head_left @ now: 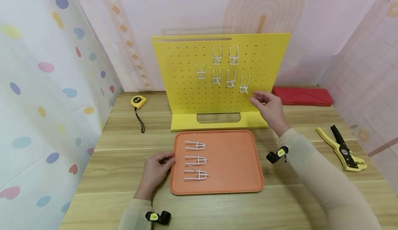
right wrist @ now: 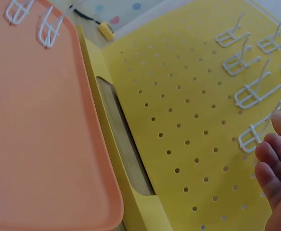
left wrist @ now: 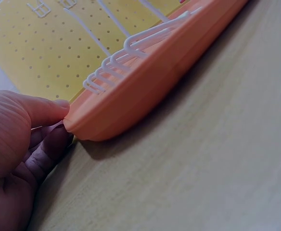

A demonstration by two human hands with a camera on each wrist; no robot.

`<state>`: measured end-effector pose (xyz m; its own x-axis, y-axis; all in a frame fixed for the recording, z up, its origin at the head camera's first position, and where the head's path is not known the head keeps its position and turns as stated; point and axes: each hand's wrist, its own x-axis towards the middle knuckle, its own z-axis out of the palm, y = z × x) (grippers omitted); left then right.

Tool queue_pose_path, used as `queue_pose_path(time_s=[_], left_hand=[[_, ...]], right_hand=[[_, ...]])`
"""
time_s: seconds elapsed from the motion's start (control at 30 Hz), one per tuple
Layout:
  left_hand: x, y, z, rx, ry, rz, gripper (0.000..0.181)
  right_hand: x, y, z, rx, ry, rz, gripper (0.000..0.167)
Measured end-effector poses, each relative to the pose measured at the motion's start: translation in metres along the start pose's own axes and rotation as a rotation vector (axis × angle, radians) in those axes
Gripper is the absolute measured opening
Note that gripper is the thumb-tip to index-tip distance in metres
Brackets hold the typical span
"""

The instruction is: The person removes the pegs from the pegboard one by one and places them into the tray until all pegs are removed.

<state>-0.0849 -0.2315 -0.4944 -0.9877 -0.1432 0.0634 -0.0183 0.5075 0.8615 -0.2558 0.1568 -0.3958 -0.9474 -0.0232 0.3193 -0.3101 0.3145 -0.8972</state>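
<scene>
My left hand pinches the left rim of the orange tray, thumb on top and fingers beneath; the left wrist view shows this grip too. Three white wire hooks lie in a column on the tray's left side. Several more hang on the upright yellow pegboard. Just right of the lowest hanging hook, my right hand is held with bent, relaxed fingers, nothing visible in them. In the right wrist view its thumb overlaps that hook's tip; whether they touch I cannot tell.
A yellow tape measure with a black cord lies left of the pegboard. Behind my right arm are a red case and, farther right, yellow-and-black pliers. Patterned curtains stand behind the wooden table.
</scene>
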Motion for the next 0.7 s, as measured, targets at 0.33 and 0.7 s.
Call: queue_pose_path(time_s=[0.33, 0.7], left_hand=[[-0.001, 0.002, -0.001, 0.008, 0.005, -0.001, 0.020], [0.000, 0.000, 0.001, 0.001, 0.008, 0.005, 0.020]], right_hand=[[0.017, -0.006, 0.015, 0.045, -0.035, 0.019, 0.036], [0.021, -0.010, 0.018, 0.163, -0.042, 0.051, 0.032]])
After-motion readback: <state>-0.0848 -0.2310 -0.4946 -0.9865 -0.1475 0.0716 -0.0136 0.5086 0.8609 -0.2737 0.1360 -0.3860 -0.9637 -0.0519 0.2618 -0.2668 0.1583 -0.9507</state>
